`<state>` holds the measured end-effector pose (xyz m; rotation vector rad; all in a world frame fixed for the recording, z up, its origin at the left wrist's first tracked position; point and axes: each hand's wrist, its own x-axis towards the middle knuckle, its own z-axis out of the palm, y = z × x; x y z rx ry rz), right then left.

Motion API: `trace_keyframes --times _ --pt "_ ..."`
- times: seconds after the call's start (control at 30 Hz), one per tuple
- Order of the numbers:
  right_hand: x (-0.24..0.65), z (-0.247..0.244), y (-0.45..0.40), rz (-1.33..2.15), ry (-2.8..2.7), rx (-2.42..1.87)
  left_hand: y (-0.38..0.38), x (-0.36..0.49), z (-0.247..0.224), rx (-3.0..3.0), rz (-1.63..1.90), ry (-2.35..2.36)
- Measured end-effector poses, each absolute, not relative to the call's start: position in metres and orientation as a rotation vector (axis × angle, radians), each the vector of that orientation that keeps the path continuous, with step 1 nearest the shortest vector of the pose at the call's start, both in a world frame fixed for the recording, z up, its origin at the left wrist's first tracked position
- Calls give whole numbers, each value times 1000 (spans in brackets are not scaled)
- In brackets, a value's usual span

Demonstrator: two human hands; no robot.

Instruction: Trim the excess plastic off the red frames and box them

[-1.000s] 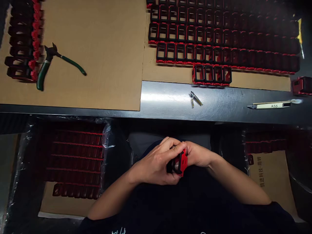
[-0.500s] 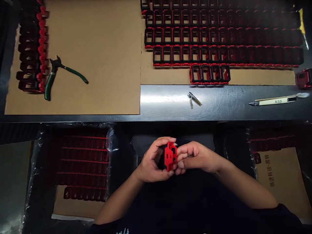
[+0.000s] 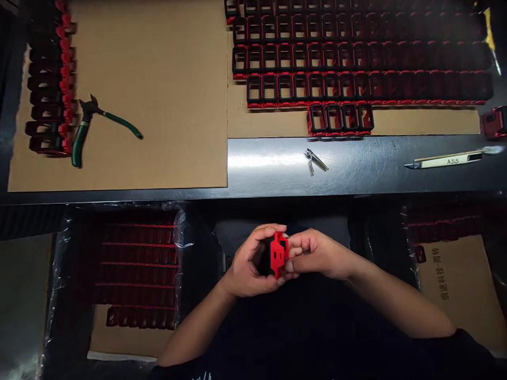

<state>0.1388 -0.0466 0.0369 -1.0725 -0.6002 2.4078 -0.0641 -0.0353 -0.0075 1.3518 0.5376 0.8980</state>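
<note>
A red and black plastic part (image 3: pixel 279 255) is held in front of my body, below the table's edge. My left hand (image 3: pixel 247 264) is wrapped round its left side, fingers at the top and thumb at the bottom. At its right side, my right hand (image 3: pixel 312 254) has its fingers bent against the part, the thumb near its lower right. The right fingertips are partly hidden behind the part.
Rows of red and black frames (image 3: pixel 300 58) stand on cardboard at the back right. Green-handled pliers (image 3: pixel 89 108) lie on the left cardboard (image 3: pixel 158 95). Nail clippers (image 3: pixel 317 160) and a cutter marked A55 (image 3: pixel 447 162) lie on the metal table (image 3: pixel 269 174). Plastic-lined bins flank my body.
The part has turned slightly and shifted a little to the right in my left hand. My right fingers have moved slightly against its side. The camera view has tilted a little.
</note>
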Motion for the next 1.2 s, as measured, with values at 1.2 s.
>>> trace_keyframes --times 1.2 --pt "142 11 -57 2406 -716 -1002 -21 -53 13 1710 753 375"
